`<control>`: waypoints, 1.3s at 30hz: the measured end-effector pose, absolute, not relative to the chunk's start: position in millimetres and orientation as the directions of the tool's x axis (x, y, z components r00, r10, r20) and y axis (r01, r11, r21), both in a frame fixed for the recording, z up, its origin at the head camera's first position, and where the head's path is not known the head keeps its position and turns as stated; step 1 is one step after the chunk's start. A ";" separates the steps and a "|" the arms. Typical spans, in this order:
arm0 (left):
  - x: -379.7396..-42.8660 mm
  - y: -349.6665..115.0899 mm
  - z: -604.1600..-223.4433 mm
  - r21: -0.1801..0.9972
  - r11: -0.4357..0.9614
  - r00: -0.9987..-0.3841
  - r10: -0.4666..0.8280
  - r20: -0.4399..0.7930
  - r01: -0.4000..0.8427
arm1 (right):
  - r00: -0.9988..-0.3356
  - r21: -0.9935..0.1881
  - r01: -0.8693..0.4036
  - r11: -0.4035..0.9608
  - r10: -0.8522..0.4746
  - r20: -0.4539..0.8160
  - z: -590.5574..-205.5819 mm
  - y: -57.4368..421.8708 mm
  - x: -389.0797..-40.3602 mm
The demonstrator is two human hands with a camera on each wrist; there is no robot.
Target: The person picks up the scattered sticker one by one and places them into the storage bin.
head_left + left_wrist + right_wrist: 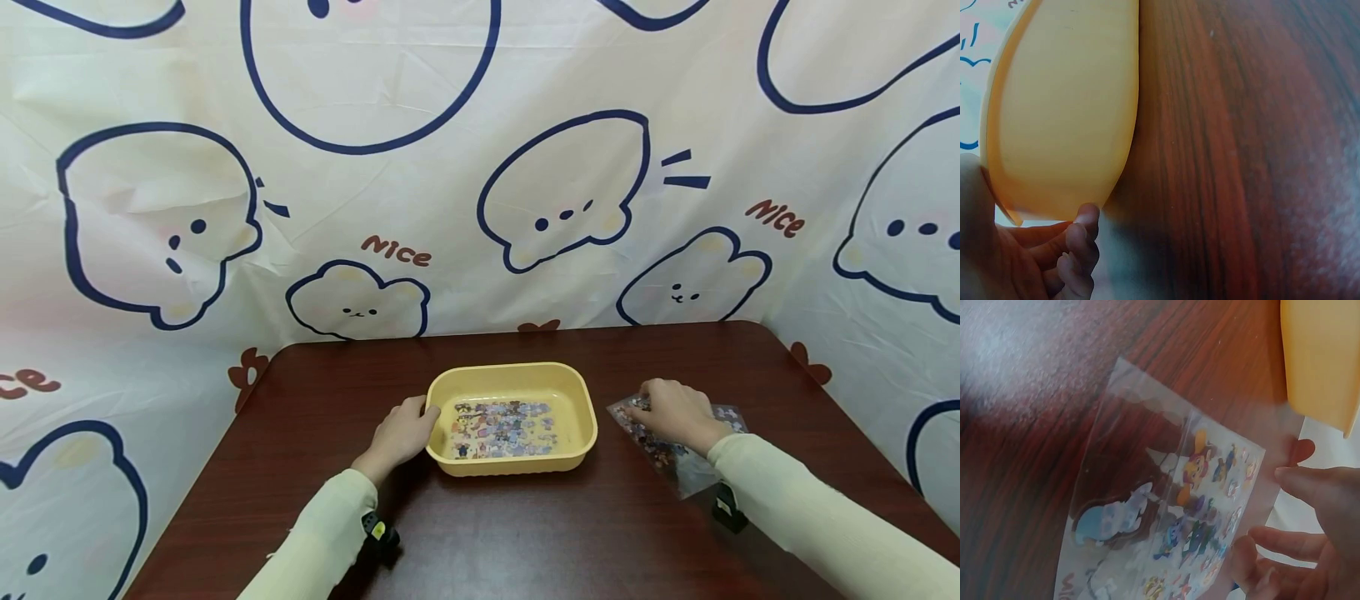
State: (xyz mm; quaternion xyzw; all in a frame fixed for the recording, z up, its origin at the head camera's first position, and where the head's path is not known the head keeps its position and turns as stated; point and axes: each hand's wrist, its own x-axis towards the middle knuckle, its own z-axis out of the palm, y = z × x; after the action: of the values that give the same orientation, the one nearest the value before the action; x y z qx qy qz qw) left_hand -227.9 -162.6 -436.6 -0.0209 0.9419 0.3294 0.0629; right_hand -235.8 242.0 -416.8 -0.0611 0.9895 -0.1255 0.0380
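An indoor nook, home or office unclear: cartoon-printed sheeting (442, 200) lettered "Nice" hangs around a dark, wood-grained worktop (525, 533).

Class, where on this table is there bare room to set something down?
Bare tabletop lies behind the yellow tray, up to the patterned cloth, and in front, between the sleeves. A narrow bare strip separates tray and plastic bag. Crowded: the tray's left end, gripped by the left hand; the bag, held by the right hand.

the left grip (401, 435) holds a yellow tray (517, 466) of colourful pieces (501, 429), the right grip (678, 412) a clear bag (693, 473).
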 end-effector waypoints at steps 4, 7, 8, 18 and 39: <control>-228.1 -162.8 -436.8 0.620 0.781 -0.991 0.006 -0.134 -0.079 | -0.990 -0.238 -0.100 0.966 -0.120 -0.073 -417.5 243.6 -236.4; -228.5 -162.9 -436.8 0.618 0.782 -0.991 0.009 -0.133 -0.076 | -0.992 -0.223 -0.087 0.971 -0.106 -0.074 -418.5 245.3 -237.7; -228.7 -163.0 -436.8 0.617 0.783 -0.991 0.009 -0.133 -0.076 | -0.992 -0.219 -0.084 0.972 -0.102 -0.074 -418.9 246.0 -238.3; -229.9 -162.9 -437.7 0.611 0.788 -0.991 0.005 -0.134 -0.078 | -0.992 -0.179 -0.074 0.981 -0.090 -0.085 -417.8 253.4 -235.7; -229.5 -163.2 -437.3 0.606 0.790 -0.990 -0.001 -0.142 -0.087 | -0.984 -0.127 -0.054 0.990 -0.074 -0.164 -413.9 273.9 -236.5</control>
State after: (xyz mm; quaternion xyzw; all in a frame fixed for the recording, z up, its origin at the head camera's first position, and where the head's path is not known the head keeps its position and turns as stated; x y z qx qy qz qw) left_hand -229.5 -163.2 -437.3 -0.0233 0.9438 0.3228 0.0672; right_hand -236.5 273.9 -413.9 -0.0323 0.9940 -0.0611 0.0846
